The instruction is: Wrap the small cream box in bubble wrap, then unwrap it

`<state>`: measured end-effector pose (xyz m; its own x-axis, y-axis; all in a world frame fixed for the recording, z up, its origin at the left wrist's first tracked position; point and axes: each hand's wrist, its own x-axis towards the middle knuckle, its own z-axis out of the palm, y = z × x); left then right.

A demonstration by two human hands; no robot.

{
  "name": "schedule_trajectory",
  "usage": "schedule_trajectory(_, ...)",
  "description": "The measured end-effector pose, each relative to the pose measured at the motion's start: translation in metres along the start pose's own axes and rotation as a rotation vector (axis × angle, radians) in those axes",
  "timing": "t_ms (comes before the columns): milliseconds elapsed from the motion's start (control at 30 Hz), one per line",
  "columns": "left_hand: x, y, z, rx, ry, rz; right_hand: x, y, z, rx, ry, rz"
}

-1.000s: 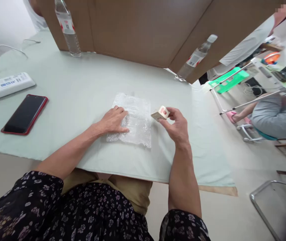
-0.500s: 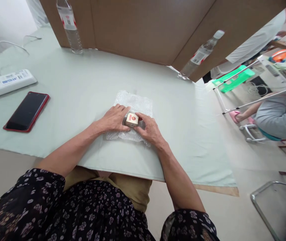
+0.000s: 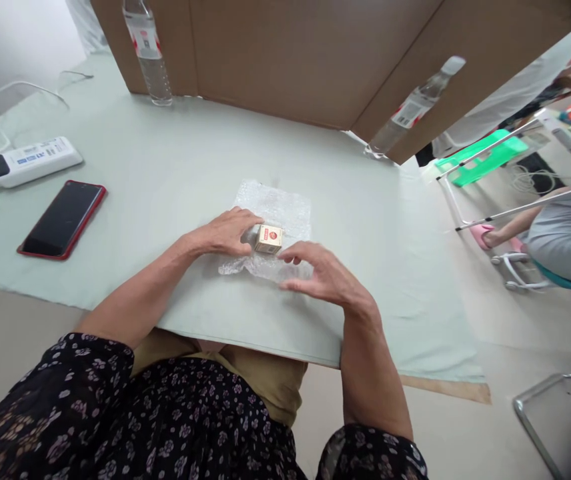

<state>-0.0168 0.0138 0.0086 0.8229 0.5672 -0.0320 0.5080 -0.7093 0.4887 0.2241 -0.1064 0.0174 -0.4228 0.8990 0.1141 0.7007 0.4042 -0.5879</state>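
A small cream cardboard box with a red print on top rests on a sheet of bubble wrap in the middle of the table. My left hand is at the box's left side, thumb and fingers apart; whether a fingertip touches the box I cannot tell. To the right and nearer to me, my right hand is off the box, its fingers and thumb spread over the bubble wrap's right edge. The near edge of the wrap is crumpled and partly raised.
A phone with a red case and a white power strip lie on the left. Water bottles stand before a cardboard panel: a left bottle and a right bottle. Beyond the table's right edge, a person sits.
My right hand has let go of the box and moved right and towards me. My left hand has opened slightly away from the box. The view has shifted a little.
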Motion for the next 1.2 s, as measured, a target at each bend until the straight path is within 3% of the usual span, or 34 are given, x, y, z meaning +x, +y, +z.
schedule_trajectory(67,0.000,-0.002,-0.002,-0.048,-0.020,-0.036,-0.001,-0.004,0.006,-0.126,-0.109,-0.004)
schedule_trajectory(167,0.001,-0.002,-0.003,-0.118,0.035,-0.098,0.003,-0.008,0.018,-0.293,-0.099,0.034)
schedule_trajectory(267,0.000,0.004,-0.006,-0.235,0.105,-0.122,0.007,-0.010,0.024,-0.288,0.093,0.048)
schedule_trajectory(367,-0.002,0.011,-0.010,-0.409,0.098,-0.113,0.010,-0.009,0.023,-0.220,0.342,0.091)
schedule_trajectory(500,-0.002,0.017,-0.007,-0.426,0.047,-0.050,0.017,-0.003,0.027,-0.124,0.469,0.145)
schedule_trajectory(667,0.002,0.021,0.008,-0.278,0.140,0.002,0.028,0.008,0.038,0.106,0.464,0.143)
schedule_trajectory(767,0.003,0.020,0.014,-0.286,0.196,-0.021,0.028,0.010,0.040,0.185,0.462,0.168)
schedule_trajectory(900,0.004,0.017,0.017,-0.344,0.263,0.060,0.025,0.009,0.038,0.228,0.480,0.176)
schedule_trajectory(1200,0.003,0.022,0.017,-0.483,0.258,0.055,0.022,0.010,0.035,0.314,0.428,0.223)
